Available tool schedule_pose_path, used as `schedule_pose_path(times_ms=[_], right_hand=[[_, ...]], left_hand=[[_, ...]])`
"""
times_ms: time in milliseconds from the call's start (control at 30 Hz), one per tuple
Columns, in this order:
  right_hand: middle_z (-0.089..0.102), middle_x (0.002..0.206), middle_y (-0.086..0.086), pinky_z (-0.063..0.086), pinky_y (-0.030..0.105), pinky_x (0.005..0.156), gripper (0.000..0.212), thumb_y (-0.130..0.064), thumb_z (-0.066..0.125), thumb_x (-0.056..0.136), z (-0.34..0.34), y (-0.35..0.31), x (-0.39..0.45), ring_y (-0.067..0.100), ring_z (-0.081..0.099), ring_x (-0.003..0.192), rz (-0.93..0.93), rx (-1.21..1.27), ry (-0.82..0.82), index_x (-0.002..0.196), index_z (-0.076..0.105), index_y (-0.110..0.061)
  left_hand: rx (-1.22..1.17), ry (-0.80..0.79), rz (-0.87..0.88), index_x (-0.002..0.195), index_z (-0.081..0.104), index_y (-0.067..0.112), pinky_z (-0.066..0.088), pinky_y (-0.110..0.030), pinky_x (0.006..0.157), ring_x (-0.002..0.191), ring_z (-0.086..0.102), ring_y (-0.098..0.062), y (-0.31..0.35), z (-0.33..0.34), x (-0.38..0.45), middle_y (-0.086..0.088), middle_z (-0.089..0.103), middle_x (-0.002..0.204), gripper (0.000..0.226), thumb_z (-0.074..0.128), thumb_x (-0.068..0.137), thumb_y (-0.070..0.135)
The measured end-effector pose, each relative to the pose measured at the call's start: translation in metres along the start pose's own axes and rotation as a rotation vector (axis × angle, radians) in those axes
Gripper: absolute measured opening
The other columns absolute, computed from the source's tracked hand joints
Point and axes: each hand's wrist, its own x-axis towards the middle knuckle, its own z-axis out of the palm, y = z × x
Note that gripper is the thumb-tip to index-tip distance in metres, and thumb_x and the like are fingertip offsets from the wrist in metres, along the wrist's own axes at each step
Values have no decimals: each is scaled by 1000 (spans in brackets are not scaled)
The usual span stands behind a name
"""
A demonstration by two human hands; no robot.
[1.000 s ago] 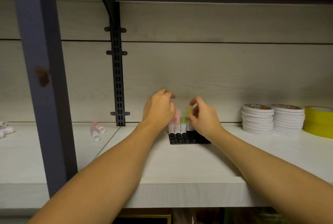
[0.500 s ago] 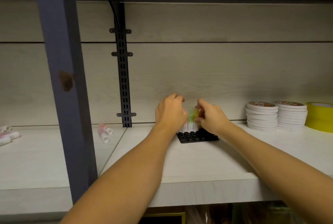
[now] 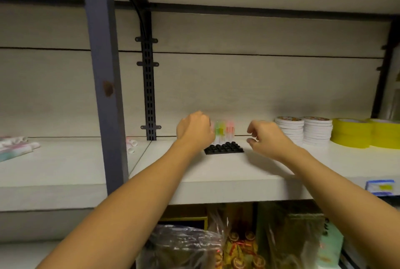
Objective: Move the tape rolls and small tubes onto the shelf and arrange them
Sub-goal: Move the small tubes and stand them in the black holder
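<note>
Several small tubes (image 3: 224, 133), green, yellow and pink, stand upright in the back row of a black holed rack (image 3: 225, 149) on the white shelf (image 3: 216, 173). My left hand (image 3: 194, 130) is against the left side of the tubes with its fingers curled and hidden behind the knuckles. My right hand (image 3: 266, 136) hovers to the right of the rack, apart from the tubes, loosely curled and holding nothing. Two stacks of flat white tape rolls (image 3: 303, 132) and yellow tape rolls (image 3: 350, 134) stand further right.
Loose tubes (image 3: 132, 145) lie left of the black wall rail (image 3: 149, 95), with more tubes (image 3: 17, 147) at the far left. A blue post (image 3: 104, 74) rises at the shelf's front left. Plastic bags of goods (image 3: 216, 242) fill the space below.
My right hand has let go of the tubes and drawn away to the right. My left hand stays at the tubes. The camera has pulled back and turned right.
</note>
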Motion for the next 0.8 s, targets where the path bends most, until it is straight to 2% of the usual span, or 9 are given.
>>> schedule_pose_path(times_ms=[100, 333, 533, 700, 800], right_hand=[[64, 101, 7, 48, 34, 80, 24, -18, 64, 86, -15, 4, -23, 26, 60, 96, -37, -18, -27, 109, 62, -9], [63, 105, 5, 55, 38, 80, 29, -26, 63, 87, -41, 7, -69, 21, 59, 90, -147, -47, -76, 113, 61, -14], [61, 106, 3, 54, 33, 79, 27, -27, 62, 89, -51, -20, -91, 19, 58, 91, -251, -4, -99, 113, 61, -15], [64, 108, 2, 55, 34, 81, 28, -29, 61, 87, -52, -55, -100, 19, 60, 92, -323, 59, -150, 114, 61, -19], [63, 110, 2, 54, 32, 82, 30, -29, 62, 89, -53, -78, -102, 19, 60, 94, -363, 79, -167, 117, 60, -18]], left_hand=[[5, -89, -24, 98, 70, 17, 56, -39, 83, 95, 64, -29, 7, -6, -25, -3, 67, 108, 23, 51, 85, 12], [-5, -99, -79, 105, 70, 22, 57, -37, 78, 91, 63, -22, 29, -25, -77, 3, 65, 104, 28, 53, 85, 13], [-10, -131, -129, 112, 69, 22, 59, -41, 84, 93, 64, -19, 30, -56, -117, 1, 67, 109, 28, 56, 88, 21], [19, -155, -129, 116, 67, 19, 48, -29, 87, 94, 62, -13, 20, -89, -147, 2, 68, 105, 27, 57, 93, 28], [45, -183, -137, 115, 68, 21, 57, -36, 89, 93, 61, -11, 8, -108, -163, 4, 66, 104, 28, 58, 92, 34]])
